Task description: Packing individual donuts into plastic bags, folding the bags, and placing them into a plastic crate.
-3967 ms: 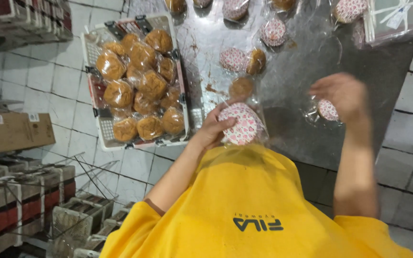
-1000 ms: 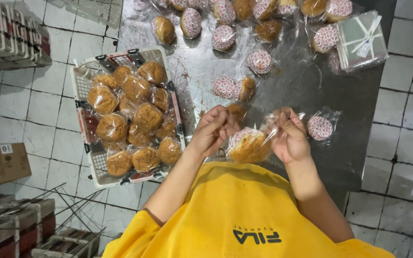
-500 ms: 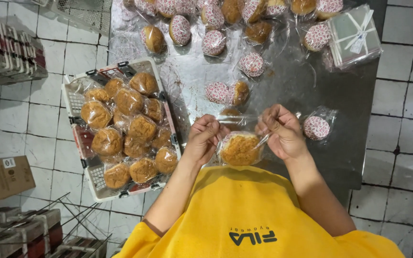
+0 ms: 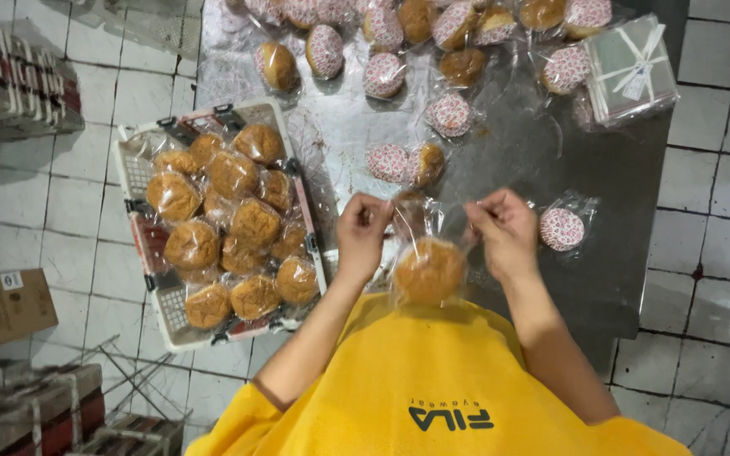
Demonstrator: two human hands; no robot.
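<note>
My left hand (image 4: 363, 235) and my right hand (image 4: 505, 233) each pinch one upper corner of a clear plastic bag (image 4: 433, 221), held just above the near edge of a metal table (image 4: 500, 143). A round golden-brown bun (image 4: 429, 270) hangs in the bottom of the bag between my wrists. One bagged pastry with a red-and-white patterned base (image 4: 562, 228) lies just right of my right hand. Two more bagged pastries (image 4: 405, 164) lie just beyond my hands.
A white plastic basket (image 4: 138, 165) full of bagged buns stands left of the table on the tiled floor. Several bagged pastries cover the table's far side. A ribbon-tied stack of clear bags (image 4: 632, 66) sits far right. A cardboard box (image 4: 2, 309) and crates lie at lower left.
Earlier my right hand reached out to the right while my left held a pastry. Now both hands hold the bagged bun, and they have moved slightly apart, stretching the bag's top.
</note>
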